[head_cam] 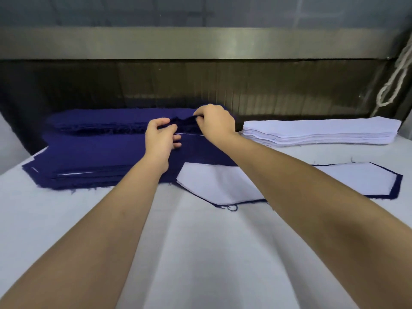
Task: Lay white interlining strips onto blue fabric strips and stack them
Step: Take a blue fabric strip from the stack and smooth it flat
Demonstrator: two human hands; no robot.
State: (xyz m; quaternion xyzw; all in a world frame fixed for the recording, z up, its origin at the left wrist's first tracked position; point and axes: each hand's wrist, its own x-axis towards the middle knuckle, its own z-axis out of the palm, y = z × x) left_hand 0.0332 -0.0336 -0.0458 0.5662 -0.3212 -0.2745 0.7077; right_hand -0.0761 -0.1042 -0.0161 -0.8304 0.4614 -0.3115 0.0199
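A thick pile of blue fabric strips (107, 121) lies at the back left of the white table. My left hand (161, 139) and my right hand (214, 123) both pinch the top blue strip (181, 121) at the pile's near edge, lifting it slightly. In front of that pile sits a wider stack of blue strips (93, 159) with thin white edges showing between layers. A white interlining strip (356, 179) lies on a blue strip at the front right, partly under my right forearm. A pile of white interlining strips (323, 130) stands at the back right.
The white table cover (200, 253) stretches toward me, wrinkled. Behind the piles runs a dark machine opening under a metal bar (200, 43). A white cord (394, 81) hangs at the far right.
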